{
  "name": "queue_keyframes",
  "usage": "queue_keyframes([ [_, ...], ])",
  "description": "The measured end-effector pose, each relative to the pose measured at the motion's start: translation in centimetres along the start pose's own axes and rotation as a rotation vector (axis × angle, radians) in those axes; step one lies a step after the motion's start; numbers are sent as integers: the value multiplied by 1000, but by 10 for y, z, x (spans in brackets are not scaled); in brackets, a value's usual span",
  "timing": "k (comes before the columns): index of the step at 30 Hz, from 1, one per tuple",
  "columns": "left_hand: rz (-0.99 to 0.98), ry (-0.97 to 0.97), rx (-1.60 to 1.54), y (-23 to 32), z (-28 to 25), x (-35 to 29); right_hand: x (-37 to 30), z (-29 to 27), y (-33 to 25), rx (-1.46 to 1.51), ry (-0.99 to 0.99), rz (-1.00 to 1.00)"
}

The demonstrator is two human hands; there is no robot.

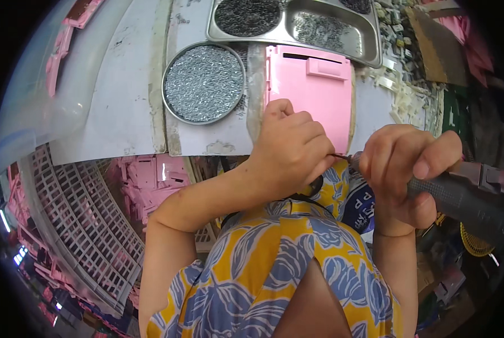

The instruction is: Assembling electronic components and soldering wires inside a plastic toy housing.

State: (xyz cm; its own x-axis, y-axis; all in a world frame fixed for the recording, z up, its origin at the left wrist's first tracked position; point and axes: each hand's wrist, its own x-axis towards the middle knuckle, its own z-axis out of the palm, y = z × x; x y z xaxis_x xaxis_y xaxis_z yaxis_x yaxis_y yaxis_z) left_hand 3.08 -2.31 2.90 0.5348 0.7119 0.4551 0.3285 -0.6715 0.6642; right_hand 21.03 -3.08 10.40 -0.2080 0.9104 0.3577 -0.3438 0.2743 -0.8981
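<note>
A pink plastic panel [311, 93] with a slot and a small raised block lies on the table in front of me. My left hand [294, 141] is closed over its near part, with the fingertips hidden beneath the curled fingers. In my right hand [401, 166] is a dark grey electric screwdriver [458, 197], held sideways. Its thin bit points left and meets the fingers of my left hand at the panel's near edge. Whatever those fingers pinch there, if anything, is out of sight.
A round tin [204, 84] of small silver metal pieces stands left of the panel. Behind is a steel compartment tray [294, 42] with dark and silver small parts. Loose white parts [407, 104] lie to the right. A white plastic basket [83, 219] and pink pieces [153, 183] are at lower left.
</note>
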Motion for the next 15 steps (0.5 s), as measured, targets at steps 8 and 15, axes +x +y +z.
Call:
queue_keyframes([
  [8,-145,99,275,-27,-49,3,7,-13,-9,-15,-1,19],
  [15,-384,-15,527,-88,-91,-25,2,-46,-1,-80,-10,-71],
])
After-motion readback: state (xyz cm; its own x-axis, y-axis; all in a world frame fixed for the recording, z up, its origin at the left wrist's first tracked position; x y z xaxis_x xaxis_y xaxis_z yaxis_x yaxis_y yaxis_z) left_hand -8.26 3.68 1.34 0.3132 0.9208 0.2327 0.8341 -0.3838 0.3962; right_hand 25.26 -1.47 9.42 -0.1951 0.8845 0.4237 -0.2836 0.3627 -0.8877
